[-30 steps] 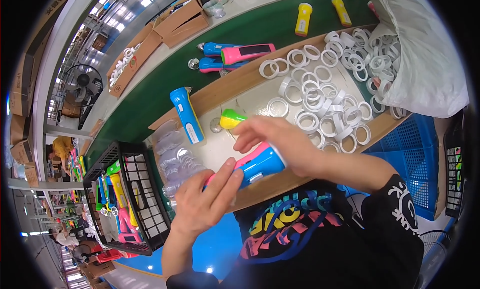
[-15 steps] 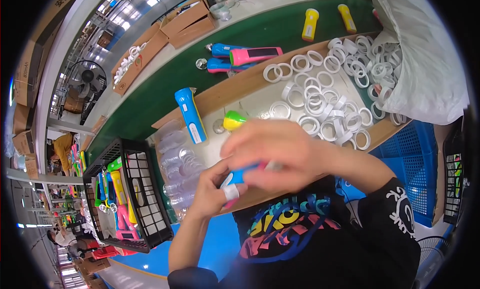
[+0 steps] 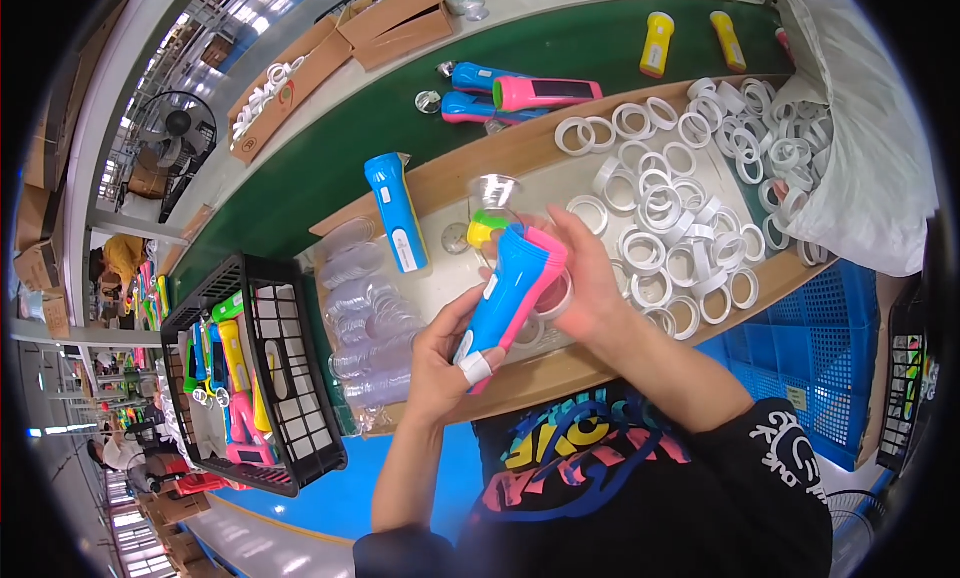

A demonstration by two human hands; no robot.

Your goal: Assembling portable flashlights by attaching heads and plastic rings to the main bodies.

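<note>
My left hand [image 3: 452, 353] is closed round the handle of a blue and pink flashlight [image 3: 507, 288], with a white wrap on one finger. The flashlight is tilted, its wide head up and to the right. Close beside that head is my right hand [image 3: 592, 296], its fingers partly hidden behind the flashlight. Against the right palm shows a white ring [image 3: 568, 296]; how the fingers grip it is partly hidden. A shiny reflector [image 3: 494, 190] shows just above the flashlight head. Behind lies a yellow and green flashlight head [image 3: 484, 226].
A shallow cardboard tray [image 3: 640, 333] holds many white rings [image 3: 660, 208] and stacked clear discs [image 3: 370, 323]. A blue and yellow flashlight [image 3: 397, 213] lies across it. A black crate [image 3: 300, 378] of flashlights stands left, a white bag [image 3: 860, 128] right. More flashlights [image 3: 548, 93] lie beyond.
The right hand has moved off the top of the flashlight to its right side. The flashlight, mostly covered before, now shows its whole length and is raised. The reflector has come into sight.
</note>
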